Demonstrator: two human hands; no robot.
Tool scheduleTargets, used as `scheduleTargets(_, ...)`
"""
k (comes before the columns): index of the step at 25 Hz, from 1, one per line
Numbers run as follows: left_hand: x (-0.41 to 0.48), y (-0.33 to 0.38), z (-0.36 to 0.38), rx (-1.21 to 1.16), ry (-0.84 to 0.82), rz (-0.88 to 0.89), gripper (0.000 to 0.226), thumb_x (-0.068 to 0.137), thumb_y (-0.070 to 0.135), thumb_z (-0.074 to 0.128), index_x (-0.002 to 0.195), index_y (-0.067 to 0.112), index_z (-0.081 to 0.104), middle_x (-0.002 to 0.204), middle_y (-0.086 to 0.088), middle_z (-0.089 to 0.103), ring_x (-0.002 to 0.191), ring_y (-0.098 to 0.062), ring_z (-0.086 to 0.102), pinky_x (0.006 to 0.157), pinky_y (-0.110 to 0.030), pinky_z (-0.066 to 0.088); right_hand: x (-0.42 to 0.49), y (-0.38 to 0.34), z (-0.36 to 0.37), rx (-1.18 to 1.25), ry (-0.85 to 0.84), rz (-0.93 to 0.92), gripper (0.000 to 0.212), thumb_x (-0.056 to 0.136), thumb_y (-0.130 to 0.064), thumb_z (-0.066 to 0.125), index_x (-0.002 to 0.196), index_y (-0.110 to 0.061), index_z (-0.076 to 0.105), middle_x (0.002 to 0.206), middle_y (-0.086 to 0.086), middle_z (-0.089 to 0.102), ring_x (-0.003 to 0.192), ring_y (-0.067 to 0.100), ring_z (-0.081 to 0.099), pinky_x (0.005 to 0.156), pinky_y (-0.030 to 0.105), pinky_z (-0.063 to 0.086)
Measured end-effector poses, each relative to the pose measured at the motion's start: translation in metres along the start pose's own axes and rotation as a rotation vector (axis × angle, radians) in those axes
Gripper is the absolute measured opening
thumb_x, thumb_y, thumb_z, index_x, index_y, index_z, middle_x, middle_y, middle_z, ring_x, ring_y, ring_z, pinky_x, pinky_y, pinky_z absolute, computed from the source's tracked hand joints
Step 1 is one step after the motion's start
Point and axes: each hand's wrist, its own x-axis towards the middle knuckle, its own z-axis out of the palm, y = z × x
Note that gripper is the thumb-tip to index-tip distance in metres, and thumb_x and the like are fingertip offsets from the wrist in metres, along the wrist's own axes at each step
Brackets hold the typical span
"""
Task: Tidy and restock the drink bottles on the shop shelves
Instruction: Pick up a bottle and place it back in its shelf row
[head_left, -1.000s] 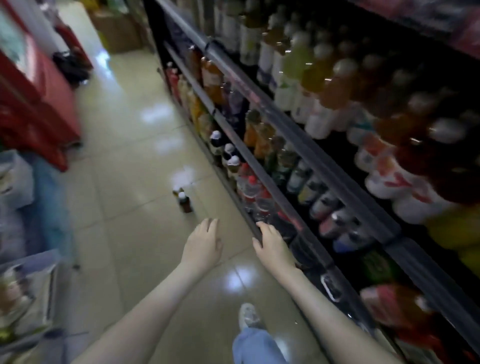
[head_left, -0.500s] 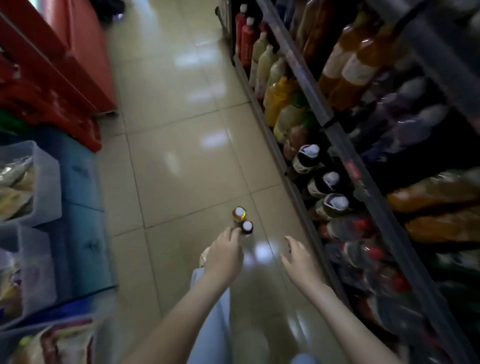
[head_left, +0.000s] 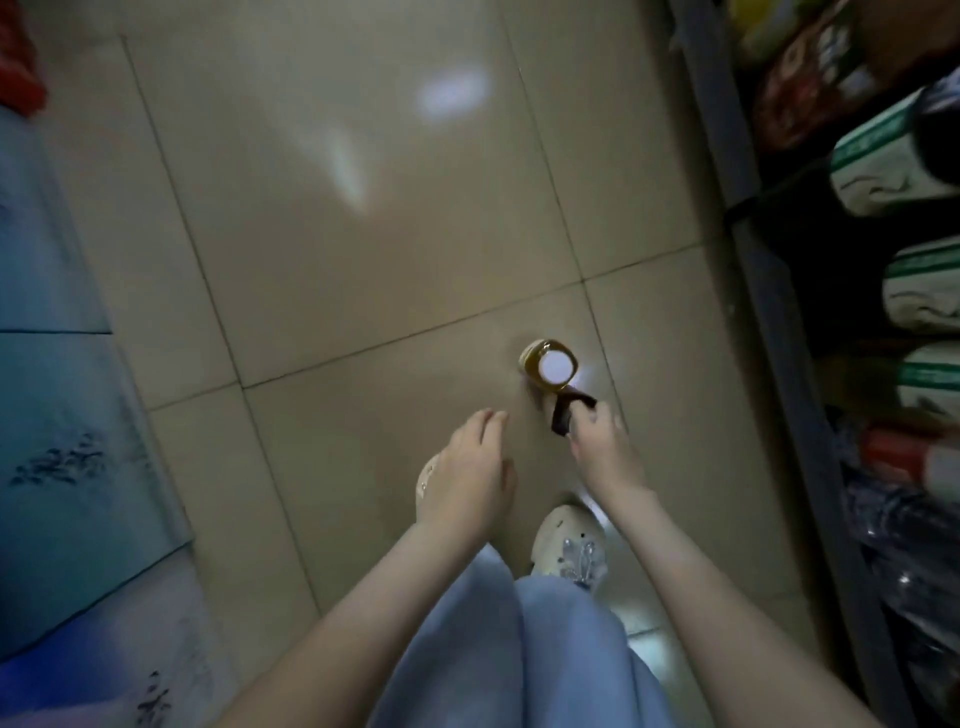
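Amber bottle (head_left: 553, 366) stood on floor (head_left: 363, 260) near shelf (head_left: 753, 270), dark bottle (head_left: 563, 422) touching it. Right hand (head_left: 605, 454) pinched the dark one's top; left hand (head_left: 470, 480) hung relaxed, empty. Probably full, heavy, slick: grip neck.

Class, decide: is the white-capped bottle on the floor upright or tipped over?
Upright. The white-capped bottle shows its round cap from above, amber shoulders ringing it evenly.

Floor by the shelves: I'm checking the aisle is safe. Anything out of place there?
Yes. Two drink bottles are on the beige floor tiles, not the shelves: an amber white-capped bottle and beside it a dark bottle that the right hand grips.
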Motion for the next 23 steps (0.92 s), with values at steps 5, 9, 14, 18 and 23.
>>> scheduleTargets(5, -0.034, 0.063, -0.072, -0.032, -0.113, 0.166, 0.058, 0.089, 0.008, 0.05, 0.144, 0.012, 0.034, 0.15, -0.007, 0.031, 0.135, -0.023, 0.032, 0.106, -0.026, 0.026, -0.094, 0.012, -0.104, 0.316, 0.144, 0.035, 0.03, 0.089, -0.021, 0.063, 0.116, -0.011, 0.056, 0.106, 0.01, 0.054, 0.091, 0.031, 0.057, 0.074, 0.036, 0.045)
scheduleTargets(9, -0.078, 0.164, -0.186, -0.01, -0.293, 0.408, 0.073, 0.082, 0.013, 0.065, 0.146, 0.013, 0.031, 0.151, -0.01, 0.03, 0.137, -0.026, 0.029, 0.112, -0.035, 0.027, -0.243, -0.001, -0.275, 0.504, 0.244, -0.078, 0.026, 0.083, -0.02, 0.071, 0.108, -0.021, 0.061, 0.104, -0.005, 0.058, 0.095, 0.011, 0.058, 0.079, 0.021, 0.04)
scheduleTargets(14, -0.139, 0.309, -0.343, 0.045, -0.435, 0.656, 0.069, 0.066, 0.023, 0.079, 0.127, 0.015, 0.047, 0.115, -0.004, 0.059, 0.102, -0.02, 0.057, 0.086, -0.029, 0.044, -0.403, -0.044, -0.469, 0.641, 0.399, -0.206, 0.028, 0.078, -0.02, 0.069, 0.102, -0.033, 0.061, 0.108, -0.017, 0.06, 0.1, -0.005, 0.056, 0.087, 0.008, 0.038)
scheduleTargets(18, -0.194, 0.386, -0.431, 0.072, -0.282, 0.795, 0.053, 0.063, 0.04, 0.081, 0.098, 0.025, 0.044, 0.096, 0.005, 0.06, 0.087, -0.017, 0.056, 0.074, -0.03, 0.044, -0.478, -0.082, -0.541, 0.953, 0.68, -0.131, 0.047, 0.086, -0.015, 0.069, 0.126, -0.033, 0.05, 0.118, -0.014, 0.057, 0.101, -0.003, 0.057, 0.081, 0.011, 0.045)
scheduleTargets(23, -0.255, 0.447, -0.481, 0.022, -0.169, 0.887, 0.052, 0.061, 0.052, 0.075, 0.091, 0.024, 0.044, 0.088, 0.006, 0.061, 0.081, -0.015, 0.058, 0.071, -0.034, 0.049, -0.522, -0.12, -0.555, 1.307, 0.838, 0.018, 0.063, 0.063, -0.062, 0.072, 0.116, -0.034, 0.053, 0.108, -0.008, 0.068, 0.099, 0.01, 0.065, 0.091, 0.042, 0.053)
